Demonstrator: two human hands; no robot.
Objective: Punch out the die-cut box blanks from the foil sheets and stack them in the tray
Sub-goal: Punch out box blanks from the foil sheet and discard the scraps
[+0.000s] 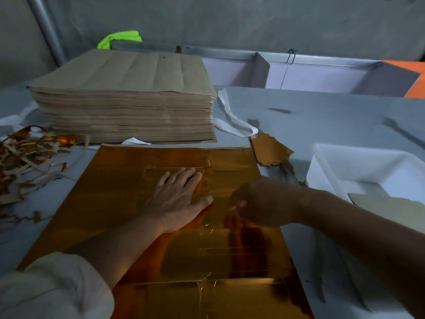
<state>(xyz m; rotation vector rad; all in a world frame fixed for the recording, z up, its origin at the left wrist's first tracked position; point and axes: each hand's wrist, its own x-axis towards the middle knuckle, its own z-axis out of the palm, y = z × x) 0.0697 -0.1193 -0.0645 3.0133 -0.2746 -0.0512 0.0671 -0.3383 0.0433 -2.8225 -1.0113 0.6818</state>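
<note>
Tray (326, 171), white plastic, holds a pale flat blank (391, 208).

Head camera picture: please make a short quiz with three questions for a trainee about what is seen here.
1. True or false: the left hand lies flat on the gold sheet.
2. Where does the white tray stand? A: left of the gold sheet. B: right of the gold sheet. C: on the brown pile.
3. Fill in: the heap of scraps lies to the ____ of the gold sheet.

Key: 1 true; 2 B; 3 left.
</note>
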